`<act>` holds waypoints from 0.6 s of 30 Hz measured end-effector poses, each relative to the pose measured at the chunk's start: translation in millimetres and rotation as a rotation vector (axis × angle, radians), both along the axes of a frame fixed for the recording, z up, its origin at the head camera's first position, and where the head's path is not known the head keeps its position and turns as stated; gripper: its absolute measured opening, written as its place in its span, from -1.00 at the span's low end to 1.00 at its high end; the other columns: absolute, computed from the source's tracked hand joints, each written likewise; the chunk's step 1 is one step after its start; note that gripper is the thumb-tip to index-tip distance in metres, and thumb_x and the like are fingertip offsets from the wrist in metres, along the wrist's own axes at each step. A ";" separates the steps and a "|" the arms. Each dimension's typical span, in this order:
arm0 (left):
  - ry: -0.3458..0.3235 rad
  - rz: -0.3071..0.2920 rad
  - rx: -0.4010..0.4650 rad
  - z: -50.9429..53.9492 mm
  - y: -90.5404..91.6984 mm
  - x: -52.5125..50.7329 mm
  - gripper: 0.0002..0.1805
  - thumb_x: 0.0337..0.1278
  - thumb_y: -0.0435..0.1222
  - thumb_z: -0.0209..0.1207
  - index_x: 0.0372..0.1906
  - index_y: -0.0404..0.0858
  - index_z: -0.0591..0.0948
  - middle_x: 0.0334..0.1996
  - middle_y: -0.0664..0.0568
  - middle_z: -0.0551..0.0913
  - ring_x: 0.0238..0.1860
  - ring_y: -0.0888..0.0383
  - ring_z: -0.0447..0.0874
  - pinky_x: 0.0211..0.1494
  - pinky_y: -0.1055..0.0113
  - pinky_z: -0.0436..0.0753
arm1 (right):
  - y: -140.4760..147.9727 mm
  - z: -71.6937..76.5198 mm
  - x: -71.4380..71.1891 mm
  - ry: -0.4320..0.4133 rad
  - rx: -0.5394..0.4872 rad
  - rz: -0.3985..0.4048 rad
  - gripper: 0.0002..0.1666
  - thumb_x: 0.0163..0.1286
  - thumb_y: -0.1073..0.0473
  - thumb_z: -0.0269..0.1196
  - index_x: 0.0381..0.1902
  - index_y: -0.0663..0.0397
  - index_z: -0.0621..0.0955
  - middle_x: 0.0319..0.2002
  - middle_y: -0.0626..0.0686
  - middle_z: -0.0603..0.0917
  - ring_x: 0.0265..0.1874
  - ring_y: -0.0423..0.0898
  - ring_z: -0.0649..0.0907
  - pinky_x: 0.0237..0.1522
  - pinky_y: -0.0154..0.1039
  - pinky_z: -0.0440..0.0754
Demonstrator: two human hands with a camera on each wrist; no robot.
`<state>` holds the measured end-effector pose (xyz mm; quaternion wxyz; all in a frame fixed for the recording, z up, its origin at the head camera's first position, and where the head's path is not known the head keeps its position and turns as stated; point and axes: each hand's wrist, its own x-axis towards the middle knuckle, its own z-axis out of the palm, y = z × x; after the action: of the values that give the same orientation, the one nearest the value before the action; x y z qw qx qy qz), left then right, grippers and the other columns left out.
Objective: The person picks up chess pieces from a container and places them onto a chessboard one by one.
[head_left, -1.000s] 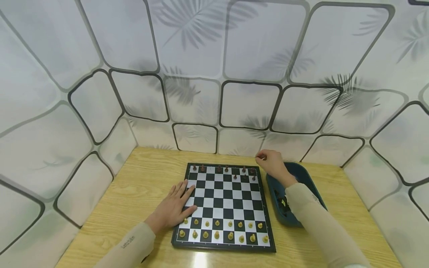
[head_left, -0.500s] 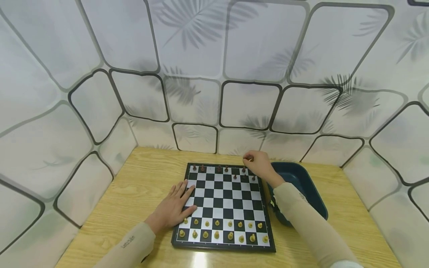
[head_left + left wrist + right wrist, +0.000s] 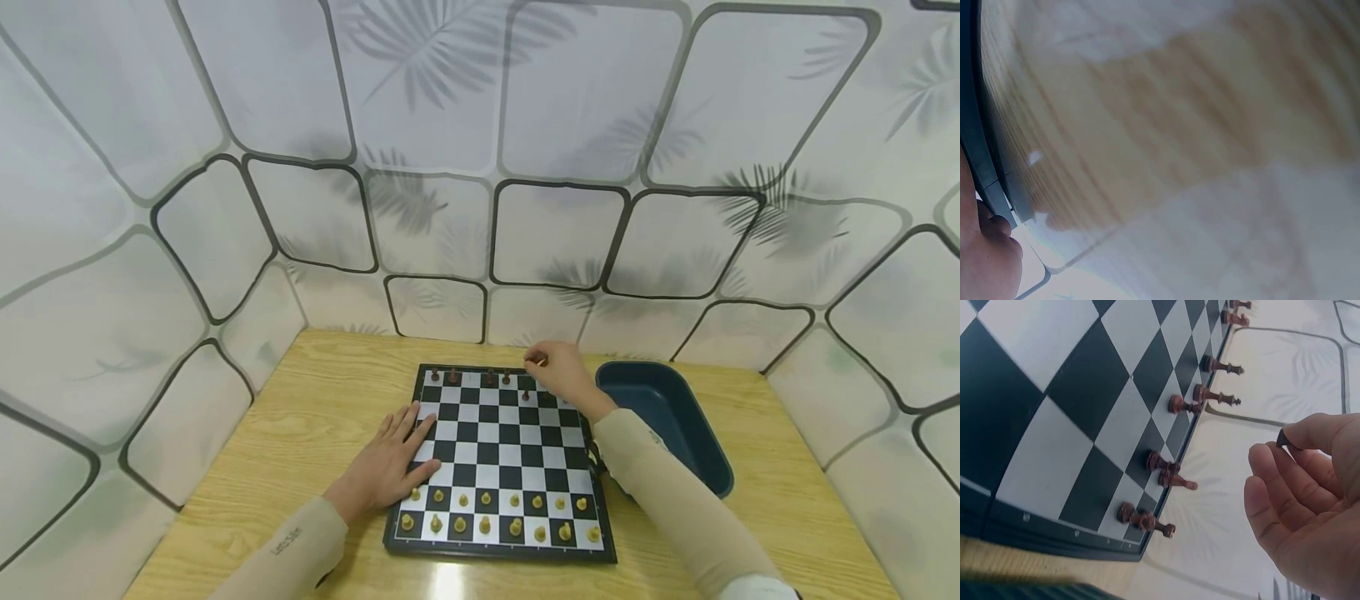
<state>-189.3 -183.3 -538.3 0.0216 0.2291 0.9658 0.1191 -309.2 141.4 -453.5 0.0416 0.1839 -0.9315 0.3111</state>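
Fingers spread, my left hand (image 3: 387, 467) rests on the left edge of the chessboard (image 3: 487, 454); part of it shows in the left wrist view (image 3: 991, 262). My right hand (image 3: 566, 375) is above the board's back right corner. In the right wrist view, the thumb and index finger of that hand (image 3: 1310, 494) pinch a small dark piece (image 3: 1282, 439), mostly hidden. Red-brown pieces stand along the far side, among them a pawn (image 3: 526, 396), a king (image 3: 1216, 395) and a rook (image 3: 1165, 529). Yellow pieces (image 3: 485, 525) fill two rows at the near side.
A dark blue tray (image 3: 678, 417) stands right of the board, partly under my right forearm. A dark item (image 3: 596, 458) lies between tray and board. Patterned curtain walls (image 3: 555, 233) rise behind the wooden table (image 3: 330, 375).
My right hand has moved left, from beside the tray to over the board's back right corner, and now covers some red-brown pieces there. My left hand has stayed in place.
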 end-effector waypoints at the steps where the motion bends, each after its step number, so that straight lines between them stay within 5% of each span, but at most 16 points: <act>1: 0.001 0.001 -0.002 -0.2 0.0 -0.1 -0.09 0.56 0.30 -0.13 0.71 -0.19 0.11 0.70 -0.31 -0.05 0.71 -0.27 -0.04 0.75 -0.17 0.03 | -1.5 -0.5 0.1 0.002 0.007 0.006 -0.83 0.48 0.22 0.31 -0.09 0.15 0.78 -0.17 0.13 0.84 -0.18 0.06 0.79 -0.15 -0.02 0.79; 11: 0.002 0.003 -0.002 -2.0 -0.4 -0.7 -0.09 0.56 0.30 -0.13 0.71 -0.19 0.11 0.71 -0.31 -0.07 0.71 -0.27 -0.04 0.75 -0.17 0.01 | -14.3 -6.5 3.7 -0.048 0.007 0.025 -0.81 0.46 0.24 0.33 -0.05 0.21 0.77 -0.15 0.13 0.83 -0.16 0.05 0.79 -0.11 -0.02 0.79; 18: 0.007 0.001 -0.001 -1.5 -0.7 -0.2 -0.09 0.56 0.30 -0.13 0.71 -0.19 0.11 0.70 -0.31 -0.06 0.71 -0.27 -0.04 0.75 -0.18 0.03 | -20.1 -13.4 5.0 -0.080 -0.019 0.035 -0.84 0.45 0.29 0.35 -0.08 0.22 0.77 -0.22 0.14 0.83 -0.40 -0.10 0.77 -0.27 -0.14 0.78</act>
<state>-189.5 -184.0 -539.8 0.0184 0.2293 0.9660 0.1177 -304.2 121.2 -466.9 0.0007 0.1874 -0.9260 0.3277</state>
